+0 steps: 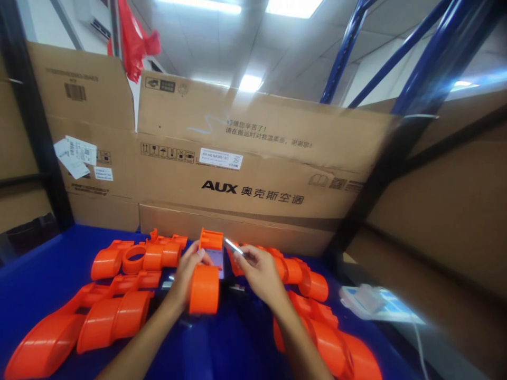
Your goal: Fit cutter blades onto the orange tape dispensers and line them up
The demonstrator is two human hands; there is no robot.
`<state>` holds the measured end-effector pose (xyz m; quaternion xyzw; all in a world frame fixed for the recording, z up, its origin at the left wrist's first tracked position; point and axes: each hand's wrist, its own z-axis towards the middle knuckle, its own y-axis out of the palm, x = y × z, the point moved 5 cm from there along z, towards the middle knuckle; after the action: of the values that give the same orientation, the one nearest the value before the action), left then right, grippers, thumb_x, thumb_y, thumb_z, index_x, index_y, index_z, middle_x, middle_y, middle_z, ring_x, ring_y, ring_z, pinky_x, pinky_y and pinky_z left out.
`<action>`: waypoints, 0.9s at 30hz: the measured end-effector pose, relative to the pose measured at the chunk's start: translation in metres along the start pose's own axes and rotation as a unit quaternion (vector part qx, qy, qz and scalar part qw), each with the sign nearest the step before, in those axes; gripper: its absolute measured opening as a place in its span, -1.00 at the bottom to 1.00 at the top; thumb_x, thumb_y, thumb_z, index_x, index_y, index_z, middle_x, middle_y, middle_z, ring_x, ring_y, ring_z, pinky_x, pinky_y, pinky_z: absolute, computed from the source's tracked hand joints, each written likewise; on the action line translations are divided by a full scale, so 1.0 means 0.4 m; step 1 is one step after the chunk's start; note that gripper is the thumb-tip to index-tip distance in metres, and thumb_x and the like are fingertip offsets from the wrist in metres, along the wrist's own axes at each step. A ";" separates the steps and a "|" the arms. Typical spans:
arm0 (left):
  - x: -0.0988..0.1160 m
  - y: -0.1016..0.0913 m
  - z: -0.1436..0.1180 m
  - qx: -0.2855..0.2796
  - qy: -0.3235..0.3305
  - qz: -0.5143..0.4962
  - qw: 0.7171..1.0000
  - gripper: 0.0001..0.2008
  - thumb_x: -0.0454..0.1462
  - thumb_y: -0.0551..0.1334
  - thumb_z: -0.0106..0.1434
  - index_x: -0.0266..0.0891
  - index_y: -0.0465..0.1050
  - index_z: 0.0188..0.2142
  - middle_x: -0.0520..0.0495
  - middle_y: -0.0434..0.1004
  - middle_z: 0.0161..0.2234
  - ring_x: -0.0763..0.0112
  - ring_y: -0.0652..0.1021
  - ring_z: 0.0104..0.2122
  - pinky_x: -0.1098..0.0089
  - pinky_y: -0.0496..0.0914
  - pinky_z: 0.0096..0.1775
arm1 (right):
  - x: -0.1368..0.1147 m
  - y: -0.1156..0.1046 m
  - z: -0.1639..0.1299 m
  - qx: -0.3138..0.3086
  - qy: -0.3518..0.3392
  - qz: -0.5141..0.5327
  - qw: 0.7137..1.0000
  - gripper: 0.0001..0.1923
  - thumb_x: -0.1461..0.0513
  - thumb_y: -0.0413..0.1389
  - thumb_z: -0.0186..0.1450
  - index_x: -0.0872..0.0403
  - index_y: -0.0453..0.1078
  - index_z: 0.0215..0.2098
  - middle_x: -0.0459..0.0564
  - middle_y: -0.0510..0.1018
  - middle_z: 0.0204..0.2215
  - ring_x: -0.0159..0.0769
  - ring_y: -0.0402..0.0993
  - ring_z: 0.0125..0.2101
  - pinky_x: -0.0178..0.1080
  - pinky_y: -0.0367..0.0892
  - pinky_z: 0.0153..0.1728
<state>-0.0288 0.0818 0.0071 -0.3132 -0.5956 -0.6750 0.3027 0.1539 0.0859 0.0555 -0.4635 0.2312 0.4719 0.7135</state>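
Note:
My left hand (186, 277) is closed round an orange plastic part (204, 290), held up near the middle of the view. This part has a wide ring at its near end and a smaller piece at its far end. My right hand (260, 274) pinches a slim silver blade-like tool (233, 246), whose tip points up and left, close to the part's far end. Whether the tip touches the plastic, I cannot tell. A lit phone-like screen (216, 258) shows behind the part, partly covered by it and my left fingers.
Several similar orange parts (114, 316) lie in rows on the blue table surface (24, 279), and more orange parts (325, 338) lie on the right. A cardboard panel (253, 179) stands behind. A blue rack post (376, 174) and a clear plastic bag (364, 300) are at right.

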 end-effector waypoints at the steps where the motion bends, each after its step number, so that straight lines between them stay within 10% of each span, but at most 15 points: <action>1: -0.001 0.006 -0.002 -0.012 0.018 0.025 0.999 -0.71 -0.08 0.38 0.12 -0.22 0.46 -0.28 0.03 0.52 -0.55 0.45 0.43 -0.63 0.47 0.27 -0.52 | 0.006 0.000 -0.006 0.016 0.000 0.042 0.999 -0.66 0.00 0.11 0.32 0.10 0.51 -0.24 0.01 0.63 -0.38 -0.23 0.56 -0.39 -0.26 0.43 -0.36; 7: -0.017 0.008 -0.004 -0.013 0.056 0.113 0.992 -0.43 -0.06 0.32 0.18 -0.19 0.31 0.13 0.01 0.57 -0.51 0.36 0.50 -0.55 0.44 0.31 -0.44 | 0.037 0.036 -0.042 0.104 0.043 0.241 0.964 -0.62 -0.02 0.20 0.27 0.08 0.49 -0.11 0.03 0.63 -0.34 -0.25 0.55 -0.39 -0.19 0.49 -0.32; 27: -0.058 0.001 0.000 0.006 0.032 0.113 0.993 -0.61 0.03 0.33 0.17 -0.22 0.45 -0.20 0.03 0.52 -0.55 0.52 0.38 -0.62 0.54 0.23 -0.55 | 0.070 0.037 -0.078 0.204 0.075 0.279 0.935 -0.69 -0.01 0.24 0.25 0.07 0.51 -0.32 -0.17 0.36 -0.58 -0.41 0.20 -0.55 -0.35 0.17 -0.51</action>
<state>-0.0142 0.0827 -0.0109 -0.3552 -0.5508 -0.6420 0.3979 0.1566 0.0731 0.0131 -0.2595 0.4954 0.5583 0.6127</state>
